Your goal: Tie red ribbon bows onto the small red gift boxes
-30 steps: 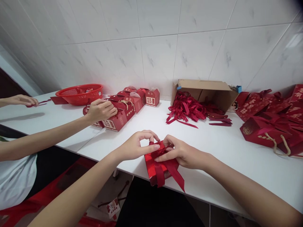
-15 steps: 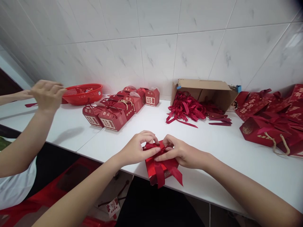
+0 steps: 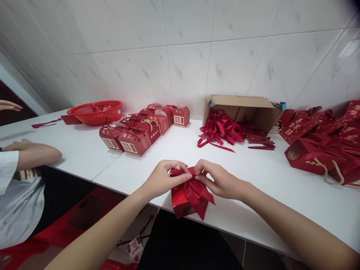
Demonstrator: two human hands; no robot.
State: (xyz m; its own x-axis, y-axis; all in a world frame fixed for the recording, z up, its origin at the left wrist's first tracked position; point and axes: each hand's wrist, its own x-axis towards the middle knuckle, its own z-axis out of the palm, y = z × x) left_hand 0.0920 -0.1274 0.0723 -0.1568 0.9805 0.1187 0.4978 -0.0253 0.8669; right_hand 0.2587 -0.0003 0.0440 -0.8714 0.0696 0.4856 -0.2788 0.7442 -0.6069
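Observation:
A small shiny red gift box (image 3: 180, 200) sits at the front edge of the white table, with a dark red satin ribbon (image 3: 197, 193) looped on its top. My left hand (image 3: 168, 175) pinches the ribbon at the left side of the loops, thumb pointing inward. From the right, my right hand (image 3: 218, 179) pinches the ribbon near its middle, fingers curled. Two ribbon tails hang over the near side of the box. The fingers partly hide the middle of the ribbon.
Several small red boxes (image 3: 135, 140) stand left of centre, beside a red plastic basket (image 3: 97, 116). A cardboard box (image 3: 242, 100) on its side spills red ribbons (image 3: 222, 127). Red gift boxes with rope handles (image 3: 306, 155) crowd the right. A co-worker's arm (image 3: 36, 153) rests at left.
My fingers have drawn closer to the ribbon's middle, and its tails have swung across the box. The co-worker's raised arm has come down onto the table.

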